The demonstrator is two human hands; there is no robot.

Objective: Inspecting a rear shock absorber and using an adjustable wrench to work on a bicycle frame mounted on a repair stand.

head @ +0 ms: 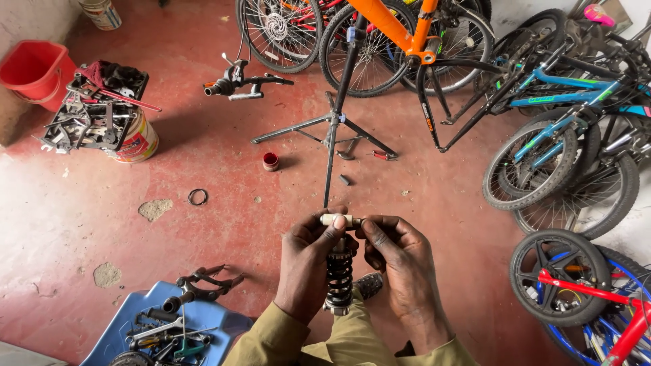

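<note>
hands: low centre of the frame, both up on the same part
left hand (308, 261): fingers closed round the top of a black coil spring shock (339, 278), which stands upright
right hand (397, 261): pinching the end of the pale bushing (339, 219) across the shock's top
behind: a repair stand (332, 129) clamping an orange bike frame (390, 24), upper centre
upper left: red bucket (30, 68), tin piled with spanners (98, 112)
lower left: blue tool tray (169, 325)
</note>
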